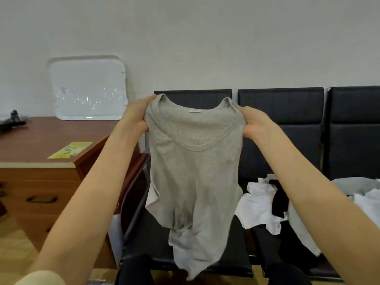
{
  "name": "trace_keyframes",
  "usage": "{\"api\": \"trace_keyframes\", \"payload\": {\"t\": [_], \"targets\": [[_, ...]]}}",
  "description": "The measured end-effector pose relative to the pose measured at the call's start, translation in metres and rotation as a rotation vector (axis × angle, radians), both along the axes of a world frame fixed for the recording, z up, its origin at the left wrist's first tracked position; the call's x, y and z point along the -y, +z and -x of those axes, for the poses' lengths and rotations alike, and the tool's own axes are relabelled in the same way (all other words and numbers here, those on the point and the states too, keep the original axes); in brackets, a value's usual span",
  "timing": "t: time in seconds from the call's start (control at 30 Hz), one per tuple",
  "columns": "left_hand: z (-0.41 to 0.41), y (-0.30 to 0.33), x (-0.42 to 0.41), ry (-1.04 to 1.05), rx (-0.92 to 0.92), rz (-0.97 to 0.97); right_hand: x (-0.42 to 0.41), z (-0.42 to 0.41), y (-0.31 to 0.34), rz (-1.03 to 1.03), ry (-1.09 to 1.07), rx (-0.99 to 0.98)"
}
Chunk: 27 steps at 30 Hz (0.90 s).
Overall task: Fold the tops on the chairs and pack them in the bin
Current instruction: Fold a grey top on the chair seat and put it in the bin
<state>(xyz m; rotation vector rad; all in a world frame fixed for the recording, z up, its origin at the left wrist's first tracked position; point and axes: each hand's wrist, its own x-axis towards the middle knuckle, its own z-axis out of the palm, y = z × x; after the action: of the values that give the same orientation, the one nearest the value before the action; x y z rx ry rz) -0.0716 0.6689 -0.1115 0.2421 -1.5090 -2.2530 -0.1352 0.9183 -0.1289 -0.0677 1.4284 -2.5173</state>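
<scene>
Both hands are raised in front of the row of black chairs (281, 112). The left hand (136, 115) pinches one shoulder strap of a grey tank top (193, 171), fingers curled round the fabric; the right hand (254, 124) grips the other strap the same way. The top hangs in the air between them, neckline up, hem down, long axis vertical, lower part twisted. A small pale label sits inside the neckline; its writing cannot be read. White tops (259, 204) lie heaped on the seat to the right.
</scene>
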Motion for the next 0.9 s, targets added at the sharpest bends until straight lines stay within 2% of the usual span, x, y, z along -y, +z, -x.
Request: {"api": "trace_keyframes", "payload": {"t": [0.1,0.2,0.3,0.37,0.47,0.57,0.77,0.9], "targets": [[0.002,0.027,0.018,0.075,-0.113,0.031,0.007,0.001,0.022,0.120,0.040,-0.057],[0.009,0.045,0.031,0.236,-0.156,0.197,0.006,0.006,0.038,0.073,-0.037,-0.180],[0.019,0.045,0.035,0.364,-0.139,0.445,0.000,0.013,0.036,-0.141,-0.234,-0.343],[0.029,0.030,0.043,0.368,-0.099,0.598,-0.002,0.024,0.022,-0.285,-0.323,-0.416],[0.043,-0.008,0.058,0.324,-0.017,0.782,-0.007,0.047,-0.014,-0.444,-0.397,-0.434],[0.056,-0.053,0.067,0.289,0.089,0.874,-0.012,0.064,-0.062,-0.595,-0.378,-0.408],[0.086,-0.155,0.065,0.044,0.298,0.899,-0.018,0.087,-0.162,-0.733,-0.300,-0.316],[0.108,-0.211,0.053,-0.110,0.415,0.574,-0.017,0.104,-0.222,-0.776,-0.318,-0.275]]}}
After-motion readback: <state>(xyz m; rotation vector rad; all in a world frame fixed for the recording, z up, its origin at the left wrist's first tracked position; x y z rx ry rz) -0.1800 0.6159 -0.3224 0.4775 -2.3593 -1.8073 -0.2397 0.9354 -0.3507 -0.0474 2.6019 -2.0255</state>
